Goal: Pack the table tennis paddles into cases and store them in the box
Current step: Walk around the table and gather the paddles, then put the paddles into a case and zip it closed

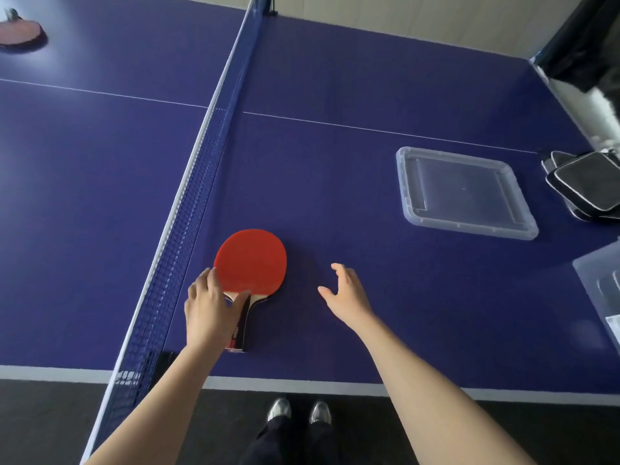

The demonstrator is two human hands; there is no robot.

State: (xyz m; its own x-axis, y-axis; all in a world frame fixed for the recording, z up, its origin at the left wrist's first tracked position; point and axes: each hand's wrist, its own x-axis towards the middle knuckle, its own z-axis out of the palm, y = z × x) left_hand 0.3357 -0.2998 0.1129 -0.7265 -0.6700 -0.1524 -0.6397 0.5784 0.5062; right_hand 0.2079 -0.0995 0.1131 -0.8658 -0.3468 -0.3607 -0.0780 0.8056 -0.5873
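From the head view, the net [188, 209] is the landmark. Just to its right, close to the table's near edge, the red paddle [251, 260] lies flat on the blue table [335, 156], rubber face up. Its long axis runs roughly along the net: blade toward the far side, handle pointing back at the person.

The left hand [209, 310] is on the paddle at the neck, where blade meets handle. Its fingers are spread, thumb laid across the top of the handle and fingertips at the blade's net-side edge, so it looks like a grip forming; whether they have closed under the edge I cannot tell. The right hand [347, 293] hovers farther from the net, apart from the blade, fingers wide and relaxed, holding nothing.

The left hand is clearly nearer, and the handle lies beneath its palm, so the lift falls to it.

Well right of the net sit a clear lid [464, 191], black cases [585, 184] beyond it, and the clear box [600, 283] at the picture's edge. A second paddle [21, 33] lies across the net, far off.
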